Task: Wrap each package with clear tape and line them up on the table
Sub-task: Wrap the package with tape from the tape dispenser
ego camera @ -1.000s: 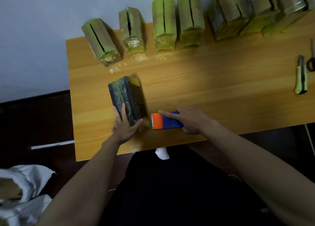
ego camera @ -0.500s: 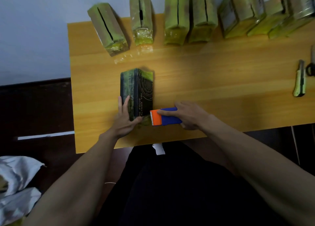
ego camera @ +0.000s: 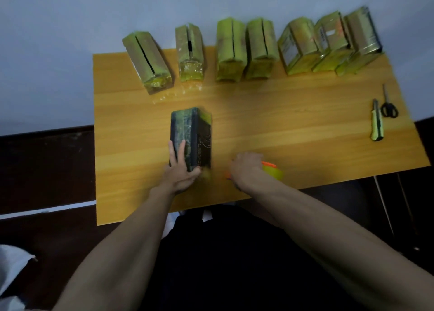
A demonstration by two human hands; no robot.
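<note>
A dark package [ego camera: 191, 132] with a green-streaked top stands on the wooden table [ego camera: 281, 127], left of centre. My left hand [ego camera: 182, 167] holds its near end, fingers laid straight along the top and thumb against the near face. My right hand [ego camera: 246, 170] grips the tape dispenser [ego camera: 272, 171], which shows orange and yellow-green beside my knuckles, a short way right of the package. Several wrapped packages [ego camera: 229, 50] stand in a row along the table's far edge.
A green utility knife [ego camera: 377, 123] and black scissors [ego camera: 388, 105] lie near the table's right edge. A crumpled white bag [ego camera: 11, 263] sits on the dark floor at lower left. A pale wall rises behind the table.
My right hand has drawn the tape dispenser to the right, away from the package's near corner, and turned it. My left hand stays on the package.
</note>
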